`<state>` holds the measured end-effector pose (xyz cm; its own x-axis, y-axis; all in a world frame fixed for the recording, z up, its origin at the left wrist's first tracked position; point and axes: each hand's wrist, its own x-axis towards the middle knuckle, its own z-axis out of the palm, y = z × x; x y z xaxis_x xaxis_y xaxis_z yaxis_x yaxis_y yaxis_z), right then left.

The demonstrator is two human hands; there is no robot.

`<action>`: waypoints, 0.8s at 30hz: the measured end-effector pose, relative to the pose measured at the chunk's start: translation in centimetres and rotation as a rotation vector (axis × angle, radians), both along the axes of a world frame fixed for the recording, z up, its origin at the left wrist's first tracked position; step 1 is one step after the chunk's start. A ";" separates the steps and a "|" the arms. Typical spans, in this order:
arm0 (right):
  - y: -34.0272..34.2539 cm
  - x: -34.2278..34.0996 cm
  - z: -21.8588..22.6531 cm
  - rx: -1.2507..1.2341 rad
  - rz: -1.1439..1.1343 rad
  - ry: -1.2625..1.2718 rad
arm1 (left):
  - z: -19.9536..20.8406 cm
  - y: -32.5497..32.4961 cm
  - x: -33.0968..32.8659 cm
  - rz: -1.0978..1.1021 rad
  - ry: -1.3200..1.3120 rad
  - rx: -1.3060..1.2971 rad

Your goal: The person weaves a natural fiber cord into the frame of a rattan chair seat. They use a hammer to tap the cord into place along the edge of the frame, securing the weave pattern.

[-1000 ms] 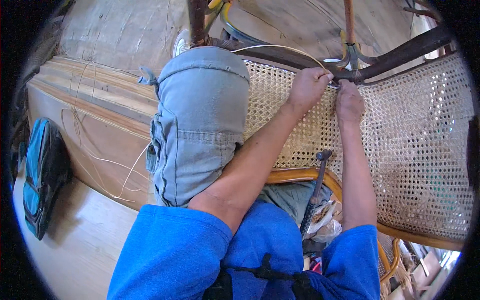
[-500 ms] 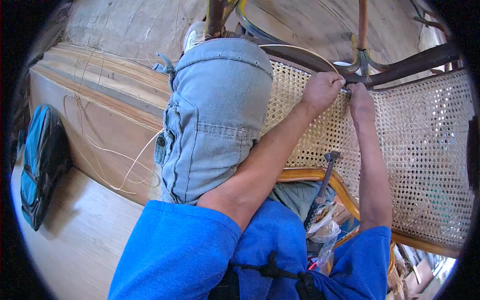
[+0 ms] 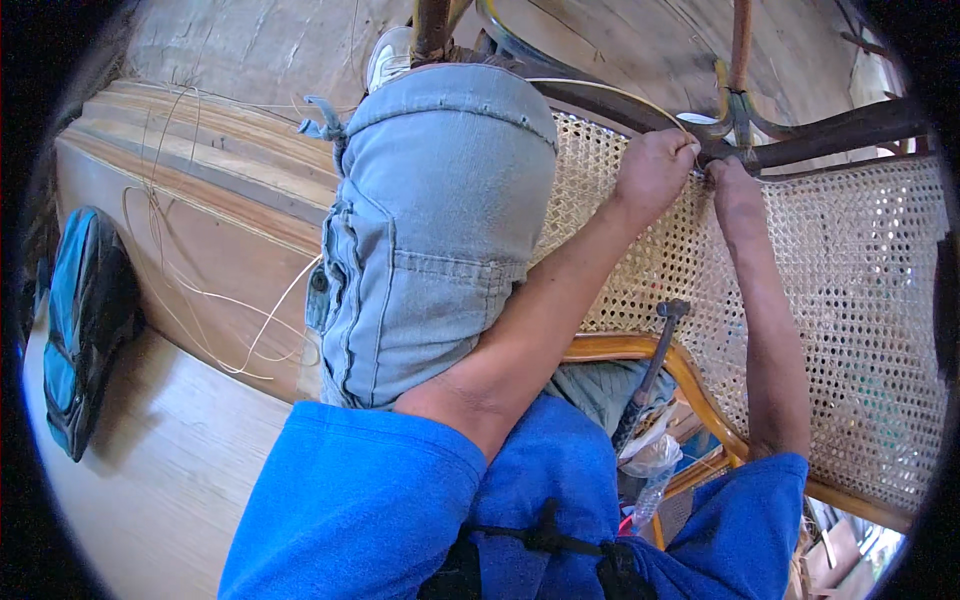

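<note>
My left hand (image 3: 658,175) is closed in a pinch on a thin pale cane strand (image 3: 625,93) at the dark wooden rail (image 3: 830,142). From the pinch, the strand arcs away leftward past my knee. Just to the right, my right hand (image 3: 740,198) has its fingers curled against the same rail, at the edge of the woven cane panel (image 3: 850,270). Its fingertips are partly hidden, and I cannot make out what they hold. Both hands are close together over the panel's far edge, below a bound joint of curved rods (image 3: 738,115).
A hammer (image 3: 660,350) leans across the panel's curved, varnished frame (image 3: 690,370). My raised knee in grey trousers (image 3: 440,200) fills the middle. Loose cane strands (image 3: 215,295) trail over a wooden step (image 3: 210,190) at left, near a teal and black bag (image 3: 85,330).
Both hands have shifted slightly right and up in the picture, along with the hammer and panel. The right forearm sits a bit farther right. The left hand keeps its pinch on the strand.
</note>
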<state>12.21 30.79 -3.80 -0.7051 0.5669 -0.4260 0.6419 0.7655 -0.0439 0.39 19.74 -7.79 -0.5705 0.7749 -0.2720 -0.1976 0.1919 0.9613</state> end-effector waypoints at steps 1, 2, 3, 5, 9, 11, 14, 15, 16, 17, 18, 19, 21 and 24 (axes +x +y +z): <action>0.1 0.0 0.0 -0.012 -0.006 0.030 | 0.0 0.1 0.0 -0.005 -0.004 0.004; 0.2 0.3 -0.1 -0.011 -0.005 0.053 | 0.0 0.1 0.0 -0.010 -0.007 0.008; 0.2 0.6 -0.3 -0.012 -0.005 0.078 | -0.2 0.2 0.1 -0.001 0.001 0.033; 0.2 0.7 -0.5 0.003 -0.019 0.065 | -0.7 0.2 0.4 0.018 0.016 0.082; 0.2 0.8 -0.7 0.073 0.024 -0.068 | -0.2 0.1 0.0 -0.024 -0.007 0.022; 0.1 0.6 -1.0 0.016 -0.062 -0.019 | -0.6 0.3 0.5 0.032 -0.011 0.077; 0.6 -0.2 0.0 -0.115 -0.137 0.053 | 0.0 0.2 -0.2 0.003 -0.032 0.030; 0.7 -0.2 -0.1 -0.125 -0.174 0.047 | -0.2 0.3 0.0 0.015 -0.047 0.049; 0.7 -0.3 -0.1 -0.134 -0.211 0.041 | -0.6 0.4 0.2 0.027 -0.062 0.068; 0.8 -0.3 -0.1 -0.143 -0.248 0.035 | -0.8 0.5 0.4 0.039 -0.077 0.087; 0.7 -0.3 0.0 -0.151 -0.238 0.042 | -0.7 0.4 0.3 0.002 -0.063 0.093; 0.6 -0.3 0.2 -0.160 -0.228 0.049 | -0.6 0.2 0.1 -0.034 -0.049 0.099; 0.4 -0.2 0.4 -0.138 -0.229 0.016 | -0.5 0.1 0.0 -0.058 -0.033 0.121; 0.1 -0.4 0.2 -0.053 -0.237 -0.076 | -0.5 0.1 0.2 -0.052 -0.047 0.107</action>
<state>11.78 30.90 -3.60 -0.5197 0.6880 -0.5064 0.8064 0.5908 -0.0248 0.60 19.89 -8.34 -0.5174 0.8292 -0.2114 -0.2352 0.0997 0.9668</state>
